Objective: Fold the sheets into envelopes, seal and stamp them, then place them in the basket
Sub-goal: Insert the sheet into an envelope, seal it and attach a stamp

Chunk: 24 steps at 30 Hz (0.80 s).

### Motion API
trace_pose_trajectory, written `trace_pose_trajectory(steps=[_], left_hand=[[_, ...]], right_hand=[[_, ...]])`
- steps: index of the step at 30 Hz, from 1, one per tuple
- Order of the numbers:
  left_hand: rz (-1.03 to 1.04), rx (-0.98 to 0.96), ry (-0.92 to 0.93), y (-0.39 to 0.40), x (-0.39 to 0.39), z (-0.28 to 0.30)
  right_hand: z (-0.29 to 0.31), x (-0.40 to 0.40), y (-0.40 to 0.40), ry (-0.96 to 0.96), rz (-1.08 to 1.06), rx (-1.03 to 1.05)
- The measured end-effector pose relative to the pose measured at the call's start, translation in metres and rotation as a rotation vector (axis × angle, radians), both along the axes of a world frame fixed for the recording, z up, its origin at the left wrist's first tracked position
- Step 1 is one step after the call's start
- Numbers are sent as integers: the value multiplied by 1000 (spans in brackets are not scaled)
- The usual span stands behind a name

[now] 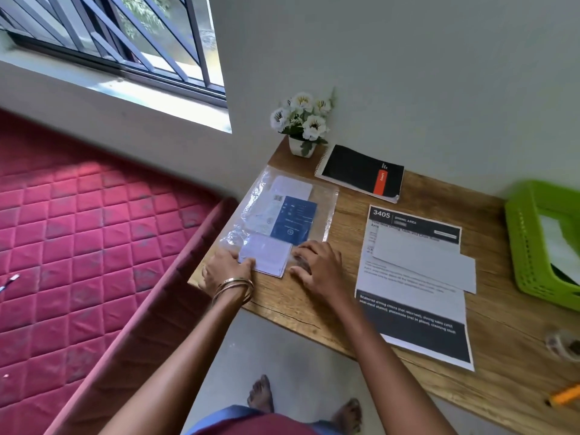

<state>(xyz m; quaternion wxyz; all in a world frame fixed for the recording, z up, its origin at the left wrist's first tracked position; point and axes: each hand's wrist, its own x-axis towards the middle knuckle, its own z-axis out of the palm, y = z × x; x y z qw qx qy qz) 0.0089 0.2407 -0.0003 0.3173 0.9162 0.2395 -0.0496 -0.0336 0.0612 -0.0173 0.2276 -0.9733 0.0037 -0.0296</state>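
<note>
Both hands at plastic bag [276,211] on desk's left corner. Left hand [224,268] grips edge of white envelope pack [265,254] sticking from bag mouth; right hand [317,265] presses bag flat, fingers spread, holding nothing. Printed sheet [411,309] lies unfolded, one white envelope [423,262] on top. Green basket [527,246] far right, something white inside. Judged: mid-task; folding, sealing, stamping of this sheet still ahead.

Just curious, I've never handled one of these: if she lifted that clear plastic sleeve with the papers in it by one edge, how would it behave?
The clear plastic sleeve looks thin, crinkled and glossy, so it would probably sag and feel slippery. The loose papers inside might slide out, since her left hand is already at their edge.
</note>
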Motion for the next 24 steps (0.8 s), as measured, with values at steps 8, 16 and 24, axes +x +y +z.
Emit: trace_pose_trajectory(steps=[8, 16, 24], left_hand=[[85, -251, -90, -2, -3, 12], [248, -973, 53, 4, 9, 46], [47, -1227, 14, 29, 2, 148]], right_hand=[[-4, -2, 2, -4, -27, 18], [-1, 2, -2, 67, 0, -17], [-4, 2, -6, 99, 18, -44]])
